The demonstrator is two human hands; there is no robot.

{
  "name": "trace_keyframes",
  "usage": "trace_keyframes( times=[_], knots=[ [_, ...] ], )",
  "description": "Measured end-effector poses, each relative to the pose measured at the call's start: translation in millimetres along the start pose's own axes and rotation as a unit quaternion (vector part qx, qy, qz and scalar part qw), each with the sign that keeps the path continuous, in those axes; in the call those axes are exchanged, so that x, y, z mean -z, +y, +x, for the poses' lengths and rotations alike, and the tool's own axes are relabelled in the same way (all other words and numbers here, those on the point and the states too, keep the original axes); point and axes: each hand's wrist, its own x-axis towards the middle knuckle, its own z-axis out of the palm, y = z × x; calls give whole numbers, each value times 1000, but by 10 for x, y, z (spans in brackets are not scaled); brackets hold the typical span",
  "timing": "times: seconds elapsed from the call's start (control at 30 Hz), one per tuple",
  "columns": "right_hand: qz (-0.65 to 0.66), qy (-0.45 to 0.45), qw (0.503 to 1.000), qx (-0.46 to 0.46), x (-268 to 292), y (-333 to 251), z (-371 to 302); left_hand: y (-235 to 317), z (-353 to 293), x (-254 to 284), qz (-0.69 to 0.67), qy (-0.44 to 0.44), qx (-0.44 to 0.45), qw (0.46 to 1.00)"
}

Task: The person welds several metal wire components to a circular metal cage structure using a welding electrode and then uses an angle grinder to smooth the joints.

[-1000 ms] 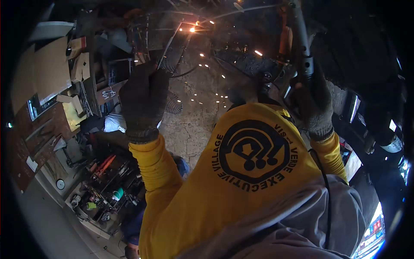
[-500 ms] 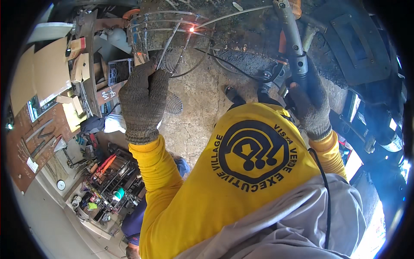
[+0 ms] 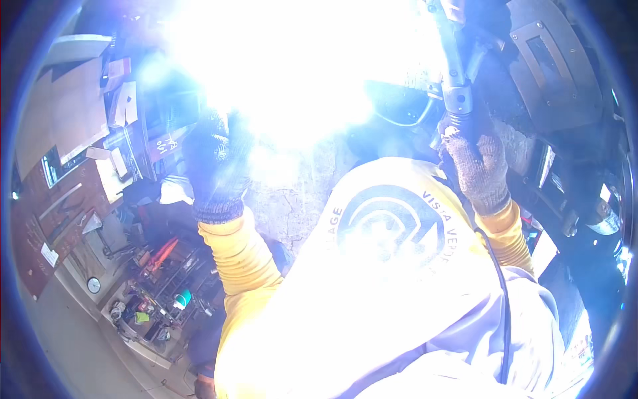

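A blinding white-blue welding glare (image 3: 299, 60) fills the upper middle and hides the metal rods and curved bars seen there before. My left hand (image 3: 219, 169), in a dark knit glove, is raised at the glare's lower left edge. Its fingers are closed around a thin metal rod that showed half a second ago and is now lost in the light. On the right, my gloved right hand (image 3: 480, 166) wraps the lower end of a grey welding electrode holder (image 3: 458, 100), which points up and away. The electrode's tip is hidden by the glare.
A black cable (image 3: 503, 299) runs down along my right side. Cardboard sheets (image 3: 73, 106) lean at the far left. Below them is a clutter of tools (image 3: 176, 266). A dark panel with a rectangular frame (image 3: 551, 60) stands at the upper right.
A small orange glow at the rods has flared into a huge white light, washing out the rods, floor and yellow shirt. Both hands are in nearly the same places.
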Motion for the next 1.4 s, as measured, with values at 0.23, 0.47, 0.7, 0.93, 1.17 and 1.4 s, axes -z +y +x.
trace_keyframes(
  times=[0.23,0.47,0.7,0.93,1.17,1.4],
  knots=[
    [130,8,989,-77,7,-101,50,425,239,247,-123,-45,32,991],
    [139,57,988,-34,-19,-32,41,268,245,139,-50,7,-88,995],
    [101,45,989,-99,-56,-197,51,283,276,154,-113,23,-81,990],
    [138,35,987,-80,-85,-188,53,344,218,182,-144,-37,4,989],
    [85,42,992,-83,-93,-238,61,287,220,121,-134,-20,-17,991],
    [58,36,991,-112,-55,-270,58,304,217,124,-129,-9,-37,991]
  ],
)
